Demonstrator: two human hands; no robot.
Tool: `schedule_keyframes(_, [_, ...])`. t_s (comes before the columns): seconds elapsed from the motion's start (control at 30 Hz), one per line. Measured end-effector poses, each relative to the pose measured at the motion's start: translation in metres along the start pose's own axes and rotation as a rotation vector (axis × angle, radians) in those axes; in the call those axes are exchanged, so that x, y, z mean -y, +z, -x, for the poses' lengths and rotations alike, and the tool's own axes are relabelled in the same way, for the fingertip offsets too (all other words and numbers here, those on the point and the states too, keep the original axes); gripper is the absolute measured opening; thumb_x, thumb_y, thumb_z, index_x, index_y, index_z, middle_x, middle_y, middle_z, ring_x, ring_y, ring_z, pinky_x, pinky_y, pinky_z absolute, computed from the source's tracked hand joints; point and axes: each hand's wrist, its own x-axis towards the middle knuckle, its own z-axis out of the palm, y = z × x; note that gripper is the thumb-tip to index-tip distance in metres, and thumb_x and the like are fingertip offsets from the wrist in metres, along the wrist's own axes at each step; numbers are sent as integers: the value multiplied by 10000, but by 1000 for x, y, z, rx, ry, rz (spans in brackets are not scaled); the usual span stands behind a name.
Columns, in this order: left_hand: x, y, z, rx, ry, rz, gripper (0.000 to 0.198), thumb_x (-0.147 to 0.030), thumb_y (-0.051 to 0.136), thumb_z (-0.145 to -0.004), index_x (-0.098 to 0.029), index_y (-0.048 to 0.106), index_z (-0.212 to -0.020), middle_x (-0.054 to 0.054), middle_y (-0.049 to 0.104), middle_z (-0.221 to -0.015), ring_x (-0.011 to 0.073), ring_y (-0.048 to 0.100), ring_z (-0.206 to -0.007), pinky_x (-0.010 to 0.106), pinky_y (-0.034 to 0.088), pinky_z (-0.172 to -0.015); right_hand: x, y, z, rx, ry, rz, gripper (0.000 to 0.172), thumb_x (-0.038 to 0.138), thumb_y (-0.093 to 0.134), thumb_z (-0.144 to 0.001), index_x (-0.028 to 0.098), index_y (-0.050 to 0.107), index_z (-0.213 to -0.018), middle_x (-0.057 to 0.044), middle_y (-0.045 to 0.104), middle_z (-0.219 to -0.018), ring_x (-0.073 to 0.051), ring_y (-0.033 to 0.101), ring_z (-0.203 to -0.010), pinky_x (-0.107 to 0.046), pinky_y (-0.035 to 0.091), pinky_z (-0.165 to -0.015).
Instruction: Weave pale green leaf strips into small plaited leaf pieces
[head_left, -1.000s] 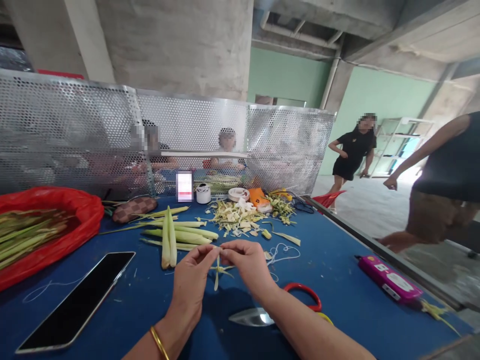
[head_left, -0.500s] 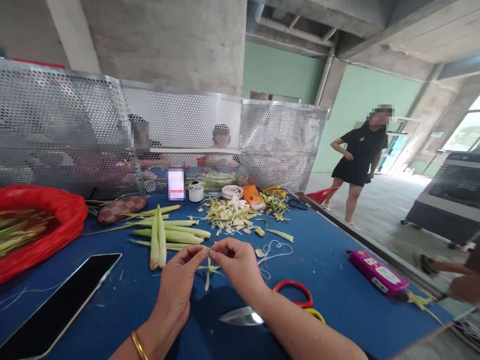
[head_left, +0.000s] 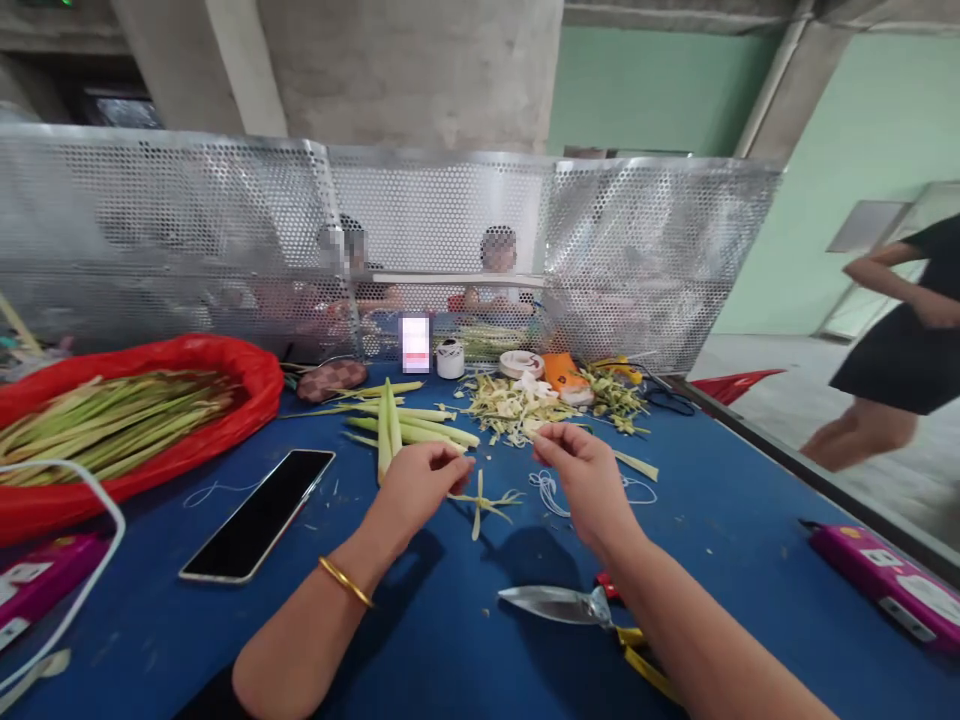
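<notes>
My left hand point(head_left: 426, 487), with a gold bangle at the wrist, is closed in a pinch; what lies between its fingertips is too small to make out. Opposite, my right hand point(head_left: 583, 482) also pinches thumb against forefinger, its contents unclear. Between and just below the hands is a small knotted cross of pale green leaf strips point(head_left: 480, 505); I cannot tell whether it hangs or lies on the table. White thread point(head_left: 547, 492) is looped beside my right hand. Scissors point(head_left: 553, 603) with red and yellow handles lie under my right forearm, blades pointing left.
Green leaf stalks point(head_left: 389, 430) and a heap of cut scraps point(head_left: 510, 408) lie behind the hands. A black-screened phone point(head_left: 259, 515) and red bag of stalks point(head_left: 259, 385) are left. A magenta box point(head_left: 885, 580) sits right. Perforated metal panels point(head_left: 450, 200) stand behind; a person is at right.
My hands have moved apart from a joined pinch, the right going rightward. The leaf-strip cross now shows between them. The view has turned left, bringing more of the red bag in.
</notes>
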Motion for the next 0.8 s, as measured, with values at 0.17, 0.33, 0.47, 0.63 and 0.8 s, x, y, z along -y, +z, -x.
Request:
schedule_keyframes(0.17, [-2,-13,-1,217,-28,-704,379,-444,584,-746,-224,604,-437,20,616,-478,179,569,-516,272,333,-520,-3,-4,-6,-14,8,28,272,430,714,-629,187,619,-704,-3,576,-623,-168,522,-635,-306,427,-639])
schedule_keyframes(0.33, [9,-2,-2,122,180,-722,225,-356,687,-673,-235,726,-858,34,728,-923,226,625,-901,276,397,-705,-9,-1,-3,78,13,119,216,388,701,-650,189,617,-645,0,592,-604,-157,502,-605,-289,377,-600])
schedule_keyframes(0.47, [22,6,-8,244,197,-590,173,-316,646,-704,-212,750,-796,37,735,-829,216,634,-822,272,394,-681,-16,-1,-1,166,17,196,167,342,694,-672,188,641,-634,10,596,-589,-148,481,-583,-284,352,-580])
schedule_keyframes(0.63, [19,5,-8,175,173,-451,243,-347,561,-777,-203,752,-819,15,731,-750,178,632,-710,252,395,-626,-12,0,2,320,0,231,110,284,687,-685,196,660,-626,-37,695,-760,-216,605,-805,-317,419,-718])
schedule_keyframes(0.8, [12,6,-2,-15,122,-196,180,-345,626,-714,-201,734,-709,13,700,-683,188,609,-687,265,385,-623,-2,-1,6,237,-159,231,154,332,647,-760,210,620,-671,-72,700,-916,-257,605,-974,-343,426,-800])
